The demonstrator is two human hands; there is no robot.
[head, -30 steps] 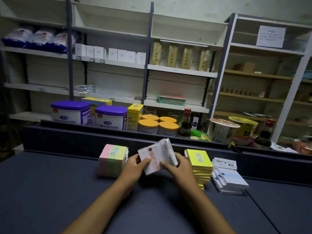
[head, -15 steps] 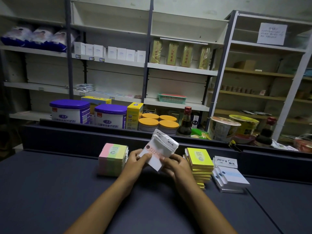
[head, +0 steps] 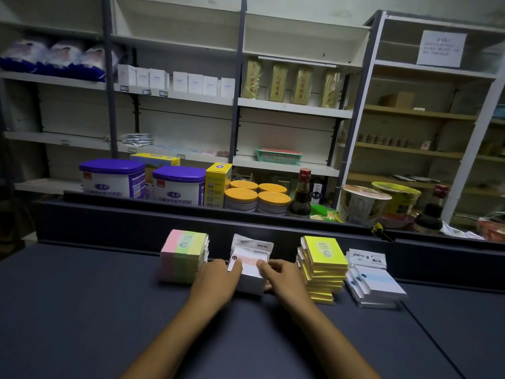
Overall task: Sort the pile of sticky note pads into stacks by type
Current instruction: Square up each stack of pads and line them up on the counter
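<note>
A dark blue-grey surface (head: 82,310) is seen from above, with two bare forearms reaching forward across it. Four groups of sticky note pads are lined up along its far edge, just in front of a low dark ledge.

At the centre, a stack of white pads in clear packets (head: 250,265) is held between both hands. The left hand (head: 216,281) is curled against the stack's left side, its thumb laid on the top packet. The right hand (head: 284,277) is curled against the right side, its thumb also pressed on the top. The stack's base appears to rest on the surface, though contact cannot be confirmed.

Just beside the left hand, a neat stack of pastel pink, green and yellow pads (head: 183,258) is placed. To the right of the right hand, a taller, uneven stack of bright yellow pads (head: 322,266) is seen. Further right, touching or nearly touching it, a low fanned stack of white and pale blue packets (head: 374,280) is laid.

Behind the ledge, two purple-lidded tins (head: 179,184), a yellow box (head: 218,184), orange-lidded jars (head: 257,199), a dark sauce bottle (head: 300,198) and instant noodle bowls (head: 363,203) are displayed. Shelving (head: 289,108) with boxed and bagged goods is mounted along the wall.
</note>
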